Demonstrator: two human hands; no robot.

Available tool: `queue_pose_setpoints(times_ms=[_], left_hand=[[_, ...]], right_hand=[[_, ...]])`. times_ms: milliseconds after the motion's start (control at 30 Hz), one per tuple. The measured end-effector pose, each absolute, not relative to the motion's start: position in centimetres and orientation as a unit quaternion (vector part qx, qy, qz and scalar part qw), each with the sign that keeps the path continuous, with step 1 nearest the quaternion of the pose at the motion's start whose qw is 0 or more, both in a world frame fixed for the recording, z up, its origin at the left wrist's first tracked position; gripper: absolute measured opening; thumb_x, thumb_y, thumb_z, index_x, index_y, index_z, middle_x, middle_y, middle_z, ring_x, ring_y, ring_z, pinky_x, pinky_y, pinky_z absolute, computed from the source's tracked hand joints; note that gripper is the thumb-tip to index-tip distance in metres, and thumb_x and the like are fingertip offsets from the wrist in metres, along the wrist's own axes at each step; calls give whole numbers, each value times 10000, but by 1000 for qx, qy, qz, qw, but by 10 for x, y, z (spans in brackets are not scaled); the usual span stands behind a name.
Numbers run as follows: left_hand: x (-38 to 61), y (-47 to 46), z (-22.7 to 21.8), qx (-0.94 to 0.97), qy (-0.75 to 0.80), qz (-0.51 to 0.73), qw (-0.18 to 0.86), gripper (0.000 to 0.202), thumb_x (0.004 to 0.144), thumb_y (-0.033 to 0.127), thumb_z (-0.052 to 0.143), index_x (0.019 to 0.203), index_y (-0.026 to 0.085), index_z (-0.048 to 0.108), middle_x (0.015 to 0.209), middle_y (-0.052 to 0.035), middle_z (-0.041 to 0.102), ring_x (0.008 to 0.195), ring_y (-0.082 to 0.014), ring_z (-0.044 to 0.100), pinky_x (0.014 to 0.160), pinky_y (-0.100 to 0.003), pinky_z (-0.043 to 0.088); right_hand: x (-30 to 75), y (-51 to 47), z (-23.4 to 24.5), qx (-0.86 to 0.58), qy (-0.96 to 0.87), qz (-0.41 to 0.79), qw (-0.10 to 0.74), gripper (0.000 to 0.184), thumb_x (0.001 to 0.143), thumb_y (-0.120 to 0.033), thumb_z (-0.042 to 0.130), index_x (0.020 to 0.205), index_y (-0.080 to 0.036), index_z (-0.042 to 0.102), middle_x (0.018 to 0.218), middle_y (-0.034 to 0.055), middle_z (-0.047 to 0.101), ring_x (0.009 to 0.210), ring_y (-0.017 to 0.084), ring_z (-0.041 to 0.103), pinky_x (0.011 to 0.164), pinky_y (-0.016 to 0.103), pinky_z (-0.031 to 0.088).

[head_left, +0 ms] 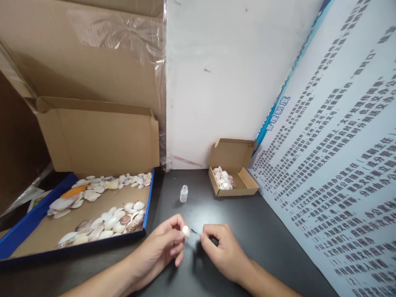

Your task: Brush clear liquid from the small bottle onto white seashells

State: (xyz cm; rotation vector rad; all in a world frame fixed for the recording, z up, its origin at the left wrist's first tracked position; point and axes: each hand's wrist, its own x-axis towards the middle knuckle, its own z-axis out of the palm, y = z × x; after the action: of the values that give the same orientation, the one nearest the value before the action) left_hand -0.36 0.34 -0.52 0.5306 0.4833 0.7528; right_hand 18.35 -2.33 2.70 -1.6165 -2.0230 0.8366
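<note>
My left hand (163,247) pinches a small pale seashell (186,231) between thumb and fingers, low over the dark table (266,231). My right hand (221,249) is closed just to the right of it, holding a thin dark applicator whose tip (194,231) points at the shell. A small clear glass bottle (183,194) stands upright on the table a little beyond both hands.
A large open cardboard box with a blue rim (40,210) lies at the left, holding several seashells (105,222). A small open cardboard box (233,173) with more shells sits at the back right. A printed white poster (340,165) leans along the right side.
</note>
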Motion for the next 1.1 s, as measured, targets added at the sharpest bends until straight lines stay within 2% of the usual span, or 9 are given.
queue_pose_setpoints(times_ms=[167,300,467,600,767,867,967,1100], left_hand=[[-5,8,-6,273,248,376,850,140,767,201,675,774,177,536,657,54,403,487,-59,287,468,-208,397],[-5,8,-5,296,242,360,851,166,754,218,689,773,171,531,643,50,414,497,-63,292,475,-209,401],[-6,7,-5,305,230,357,853,175,745,216,692,767,172,524,634,53,412,495,-62,279,475,-208,410],[-7,6,-5,303,225,356,855,153,767,205,673,773,173,524,592,60,381,497,-67,290,476,-196,404],[-8,7,-6,314,217,352,855,155,780,199,674,773,168,522,615,59,391,496,-59,275,486,-206,421],[-8,8,-8,317,212,348,856,150,789,195,673,780,164,526,644,53,411,493,-53,285,497,-214,436],[-9,8,-10,321,205,343,858,141,803,191,669,787,161,532,676,48,434,488,-45,302,508,-222,457],[-9,7,-10,323,204,346,857,139,808,186,673,787,153,540,719,40,461,489,-37,321,508,-221,472]], right_hand=[[182,-26,27,-565,-719,321,246,325,865,-285,467,590,-184,327,559,-44,317,550,96,335,532,234,246],[175,-31,25,-556,-723,341,228,274,842,-260,489,601,-181,382,554,-43,376,545,96,362,531,228,262],[178,-28,24,-588,-717,297,227,306,858,-278,477,589,-180,367,545,-43,355,545,97,351,536,234,251],[178,-29,26,-554,-730,313,249,309,867,-294,470,599,-184,362,552,-44,349,539,94,343,529,227,261],[179,-30,28,-567,-735,300,222,291,845,-255,476,587,-181,363,545,-41,362,530,93,351,526,233,254],[185,-27,30,-589,-726,268,233,311,846,-271,475,577,-183,344,540,-41,343,531,96,344,526,237,245],[187,-26,32,-558,-740,288,240,319,864,-288,468,589,-184,345,550,-43,344,535,94,336,527,229,260],[184,-29,33,-540,-759,307,193,313,853,-261,491,584,-177,355,537,-50,331,518,85,312,514,229,239]])
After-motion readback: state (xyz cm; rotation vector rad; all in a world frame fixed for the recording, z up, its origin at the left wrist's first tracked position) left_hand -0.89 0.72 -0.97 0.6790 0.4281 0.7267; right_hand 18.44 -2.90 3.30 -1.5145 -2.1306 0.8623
